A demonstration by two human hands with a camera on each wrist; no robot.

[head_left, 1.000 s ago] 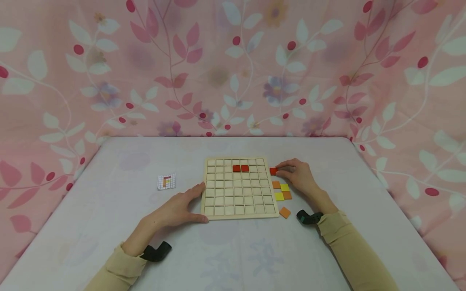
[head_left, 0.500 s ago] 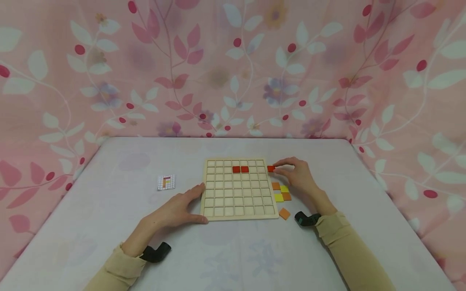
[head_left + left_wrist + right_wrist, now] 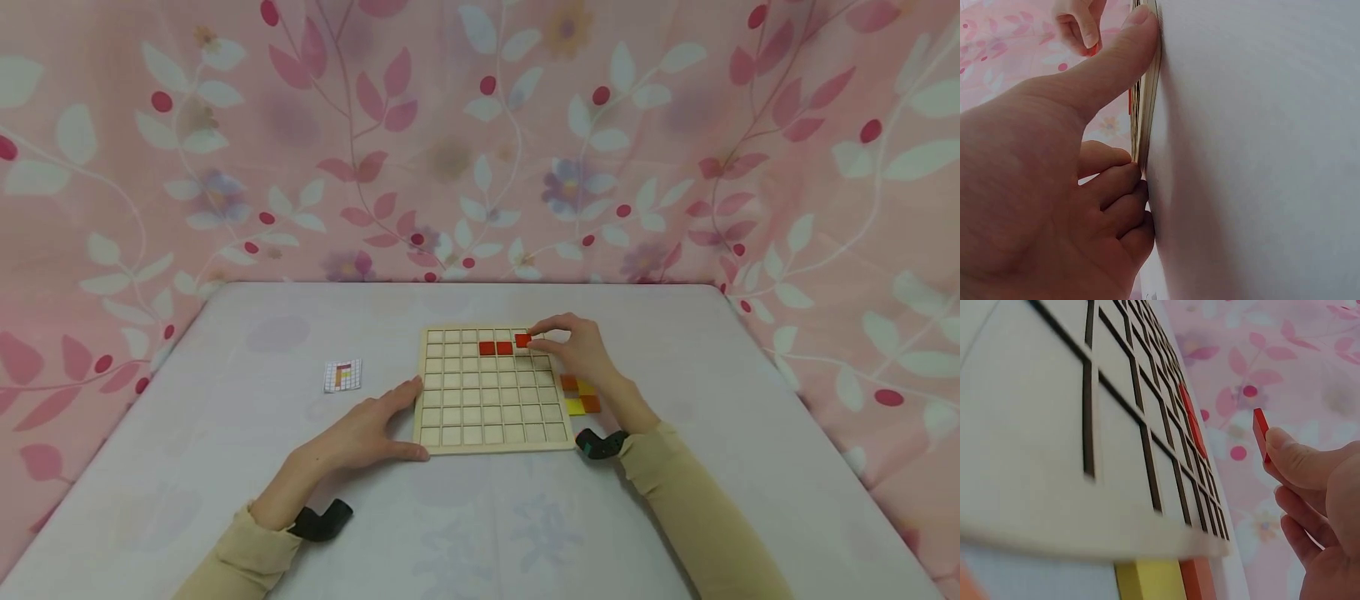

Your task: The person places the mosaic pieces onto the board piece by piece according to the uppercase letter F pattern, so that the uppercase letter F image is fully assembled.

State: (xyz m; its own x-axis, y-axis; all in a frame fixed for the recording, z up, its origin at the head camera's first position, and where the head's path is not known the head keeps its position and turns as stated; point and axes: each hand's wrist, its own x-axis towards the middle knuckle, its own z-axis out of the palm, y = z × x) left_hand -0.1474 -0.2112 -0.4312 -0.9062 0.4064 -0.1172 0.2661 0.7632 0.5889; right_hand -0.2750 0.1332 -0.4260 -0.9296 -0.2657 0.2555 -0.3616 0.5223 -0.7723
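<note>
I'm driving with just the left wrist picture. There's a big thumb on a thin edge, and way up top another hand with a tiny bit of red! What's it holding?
Observer: The right hand pinches a red tile, lifted clear of the board.
Operator: Ooh! Are there more red ones?
Observer: Yes, two red tiles sit side by side in the board's second row from the far edge.
Operator: Anything lying off to the left of it?
Observer: A small card with a coloured pattern printed on a grid.
</note>
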